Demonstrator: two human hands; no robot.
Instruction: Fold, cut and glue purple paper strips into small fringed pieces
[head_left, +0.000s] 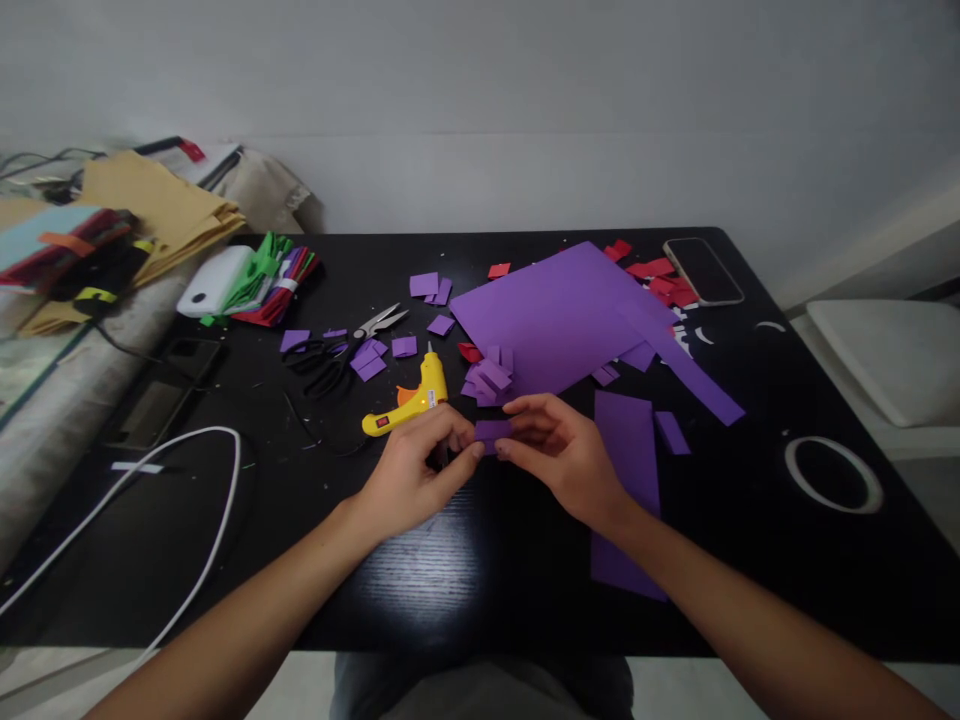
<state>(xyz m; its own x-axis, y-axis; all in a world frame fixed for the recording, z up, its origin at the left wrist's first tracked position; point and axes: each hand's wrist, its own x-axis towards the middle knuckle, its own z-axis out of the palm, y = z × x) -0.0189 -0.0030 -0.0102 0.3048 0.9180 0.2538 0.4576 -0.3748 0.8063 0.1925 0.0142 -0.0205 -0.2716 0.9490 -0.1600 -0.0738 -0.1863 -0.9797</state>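
Between my two hands is a small purple paper piece (493, 431), with a crease or edge running across it. My left hand (420, 462) pinches its left end between thumb and fingers. On the right end, the thumb and fingers of my right hand (564, 455) close on the same piece. Just beyond it lies a heap of small purple paper pieces (491, 375). A yellow glue gun (411, 398) rests on the table beyond my left hand, nozzle pointing away. Beside my right forearm is a purple paper strip (626, 470), partly covered by the arm.
Black-handled scissors (341, 350) lie partly open among purple scraps. A large purple sheet (562, 310) spreads across the back, near red scraps (664, 280) and a phone (703, 270). A tape ring (834, 474) sits at right. A white cable (236, 470) loops at left.
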